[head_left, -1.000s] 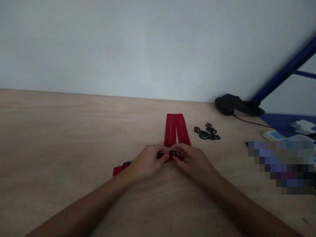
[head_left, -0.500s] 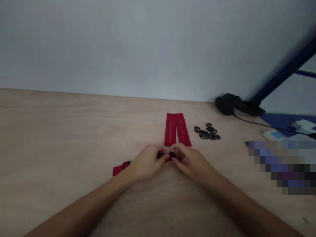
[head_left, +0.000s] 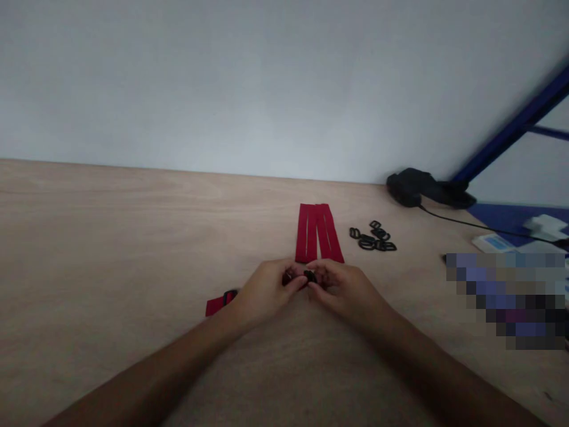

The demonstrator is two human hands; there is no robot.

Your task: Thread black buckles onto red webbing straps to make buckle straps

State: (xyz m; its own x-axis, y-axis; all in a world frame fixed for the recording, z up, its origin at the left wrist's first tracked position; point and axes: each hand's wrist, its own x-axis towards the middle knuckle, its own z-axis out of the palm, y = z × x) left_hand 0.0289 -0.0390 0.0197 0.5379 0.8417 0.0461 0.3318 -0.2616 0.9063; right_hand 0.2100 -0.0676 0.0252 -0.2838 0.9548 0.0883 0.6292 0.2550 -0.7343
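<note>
One black plastic strap slider (head_left: pixel 310 276), pinched between my left hand (head_left: pixel 267 292) and right hand (head_left: pixel 344 290); red fabric strap (head_left: pixel 216 306) trailing left.

Inspection finds your bench top (head_left: pixel 133 231) pale wood, smooth and matt, with grain showing. Your red strips (head_left: pixel 320 234) present as matt cloth. Your black sliders (head_left: pixel 372 238) appear to be plastic, low in sheen. The wall (head_left: pixel 267 89) is matt paint.
</note>
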